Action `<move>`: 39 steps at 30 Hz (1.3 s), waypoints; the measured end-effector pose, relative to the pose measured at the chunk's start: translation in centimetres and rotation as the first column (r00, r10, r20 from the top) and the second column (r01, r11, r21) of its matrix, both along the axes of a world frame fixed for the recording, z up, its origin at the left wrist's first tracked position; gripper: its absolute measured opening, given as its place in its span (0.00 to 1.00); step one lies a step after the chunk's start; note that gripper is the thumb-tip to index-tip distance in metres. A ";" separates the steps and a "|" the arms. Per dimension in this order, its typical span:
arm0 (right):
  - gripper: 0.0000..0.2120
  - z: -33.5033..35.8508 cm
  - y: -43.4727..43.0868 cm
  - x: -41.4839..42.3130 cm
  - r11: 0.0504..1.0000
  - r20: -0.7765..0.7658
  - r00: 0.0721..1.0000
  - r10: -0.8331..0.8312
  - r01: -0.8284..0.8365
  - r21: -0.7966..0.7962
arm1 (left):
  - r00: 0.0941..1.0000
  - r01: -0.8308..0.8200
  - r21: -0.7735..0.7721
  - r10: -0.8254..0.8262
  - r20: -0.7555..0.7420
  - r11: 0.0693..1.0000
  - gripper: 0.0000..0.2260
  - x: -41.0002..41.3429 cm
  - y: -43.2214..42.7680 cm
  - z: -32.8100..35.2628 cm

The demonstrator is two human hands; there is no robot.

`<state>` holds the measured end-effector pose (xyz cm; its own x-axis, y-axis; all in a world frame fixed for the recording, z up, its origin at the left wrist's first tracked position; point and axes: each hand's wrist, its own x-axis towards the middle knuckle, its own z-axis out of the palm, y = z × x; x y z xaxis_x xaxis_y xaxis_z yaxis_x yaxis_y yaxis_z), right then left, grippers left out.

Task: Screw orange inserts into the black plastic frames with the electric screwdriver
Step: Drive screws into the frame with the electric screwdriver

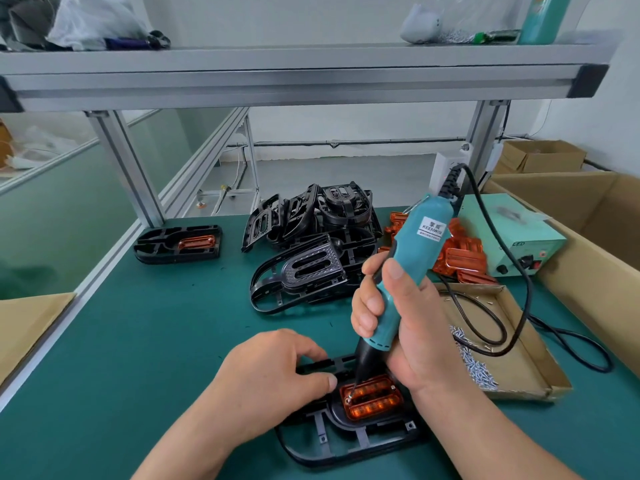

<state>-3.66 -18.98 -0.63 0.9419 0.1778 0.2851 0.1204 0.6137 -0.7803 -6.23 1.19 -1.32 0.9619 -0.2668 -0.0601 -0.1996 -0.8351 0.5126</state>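
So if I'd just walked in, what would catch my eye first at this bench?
Probably the teal electric screwdriver, gripped by the right hand, its tip on a screw of the glowing orange insert in the near black frame, which the left hand steadies. Next, the jumble of black frames mid-table, with more orange inserts to its right.

Green bench mat (145, 341), alu-frame shelf (294, 77) overhead, white wall (346, 123) behind.

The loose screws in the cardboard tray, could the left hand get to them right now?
Probably not easily: the left hand rests on the black frame, and the right hand with the screwdriver stands between it and the screws.
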 end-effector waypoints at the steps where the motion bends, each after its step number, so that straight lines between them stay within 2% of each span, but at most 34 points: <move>1: 0.21 0.0 0.1 -0.1 1.000 0.007 1.000 -0.001 0.002 -0.011 | 1.000 -0.001 0.003 0.001 -0.001 1.000 0.23 0.0 0.0 0.0; 7: 0.21 0.0 0.2 -0.2 0.998 0.043 0.999 -0.009 0.012 -0.069 | 1.000 -0.004 0.009 0.004 -0.026 1.000 0.24 0.1 -0.2 0.0; 12: 0.23 -0.1 0.4 -0.4 0.991 0.081 0.997 -0.014 0.025 -0.132 | 0.999 -0.005 0.012 0.005 -0.033 1.000 0.21 0.0 -0.3 0.2; 26: 0.23 -0.1 0.8 -1.3 0.965 0.219 0.964 0.149 -0.093 -0.245 | 0.999 0.013 0.015 -0.012 -0.049 1.000 0.16 -0.3 -0.6 0.6; 33: 0.20 -0.2 1.6 -1.4 0.940 0.236 0.947 0.216 -0.136 -0.313 | 0.993 0.026 -0.034 -0.030 -0.117 0.999 0.05 -0.5 -0.8 1.0; 39: 0.16 0.1 2.1 -1.8 0.928 0.217 0.946 0.242 -0.161 -0.337 | 0.994 0.028 -0.040 -0.033 -0.107 0.999 0.11 -0.5 -1.0 0.9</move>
<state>-5.46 -16.83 -0.50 0.7817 0.4739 0.4054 0.2357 0.3773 -0.8956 -6.70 0.18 -0.40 0.9418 -0.3000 -0.1521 -0.1665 -0.8087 0.5642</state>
